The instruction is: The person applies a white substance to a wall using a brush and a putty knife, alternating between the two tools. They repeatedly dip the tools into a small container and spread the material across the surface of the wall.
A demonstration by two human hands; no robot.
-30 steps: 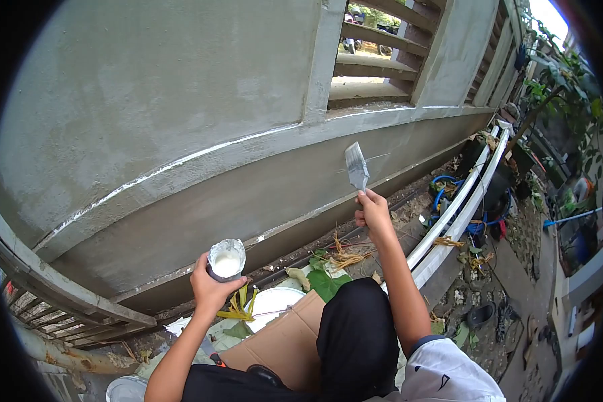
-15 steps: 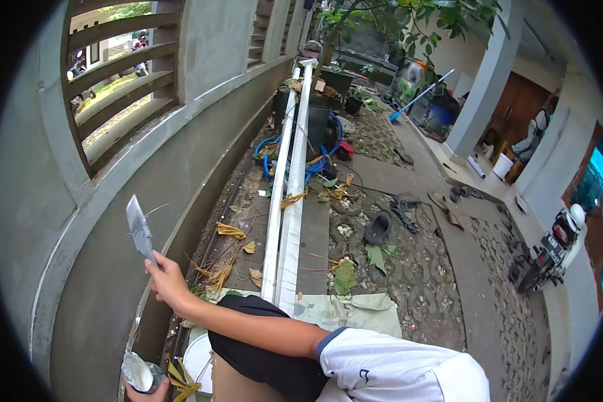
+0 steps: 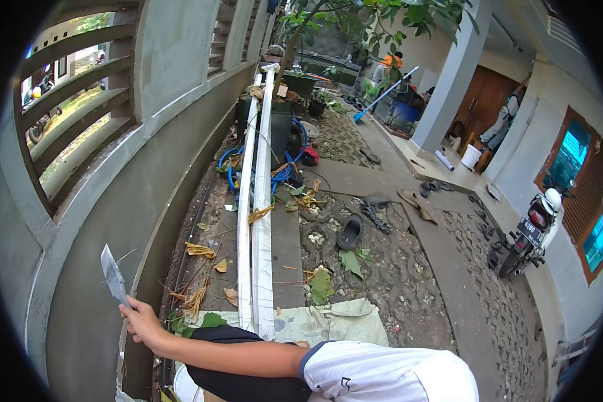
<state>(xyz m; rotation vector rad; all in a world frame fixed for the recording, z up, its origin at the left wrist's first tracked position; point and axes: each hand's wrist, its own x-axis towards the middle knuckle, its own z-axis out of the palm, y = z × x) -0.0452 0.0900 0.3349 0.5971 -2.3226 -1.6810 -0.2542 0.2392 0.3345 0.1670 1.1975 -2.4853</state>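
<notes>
My right hand [image 3: 143,324] reaches across to the left, its fingers wrapped round the handle of a flat paintbrush [image 3: 114,273]. The brush tilts up and left in front of the grey wall [image 3: 87,315], its head pale and silvery with a stray thin strand sticking out. My left hand is out of view below the bottom edge. A white bucket [image 3: 186,385] partly shows beside my knee. Two long white beams [image 3: 263,221] lie side by side, running away from me past the dark shorts on my bent leg.
A pale sheet [image 3: 342,323] covers ground beside the beams. Dry leaves, a blue hose [image 3: 229,175] and a dark clog [image 3: 350,232] lie around. On the right stand a motorbike [image 3: 534,231] and a blue broom [image 3: 385,95]. Someone in orange [image 3: 390,61] is far back.
The view has swung right and the paintbrush sits lower. My left hand, with the cup of white paint it held, has dropped out of the bottom of the view.
</notes>
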